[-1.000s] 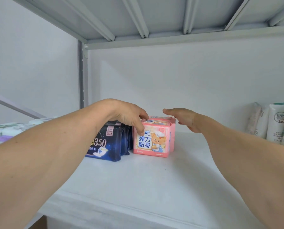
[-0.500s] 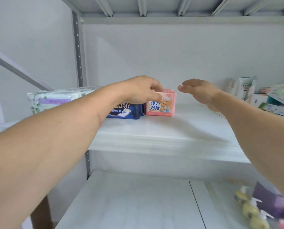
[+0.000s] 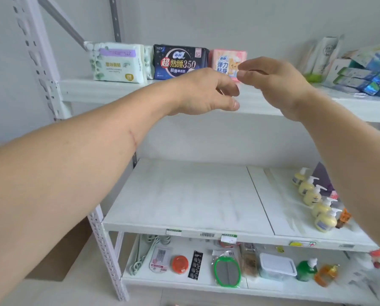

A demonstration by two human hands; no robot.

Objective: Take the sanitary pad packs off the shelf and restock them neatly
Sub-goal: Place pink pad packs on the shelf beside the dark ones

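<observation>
Both hands have drawn back from the shelf (image 3: 122, 91), left hand (image 3: 203, 91) and right hand (image 3: 277, 85) fingers loosely curled and released, leaving the pink pack (image 3: 223, 60) just beyond them, restocked beside the navy pack (image 3: 180, 62).

Glossy plastic film wraps the dark pad pack (image 3: 180, 62) (pink pack (image 3: 225, 60) too); matt white-painted metal upright (image 3: 45, 80).

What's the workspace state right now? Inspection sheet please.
Surface: top shelf, white.
Job's things: green-leaf pack, dark blue pack and pink pack stand in a row at the shelf's left.
Clutter: boxes at right; soap bottles on the shelf below.
Hands: left hand and right hand hold nothing, in front of the shelf.
Cables: nothing seen.
Surroundings: plain grey wall.
</observation>
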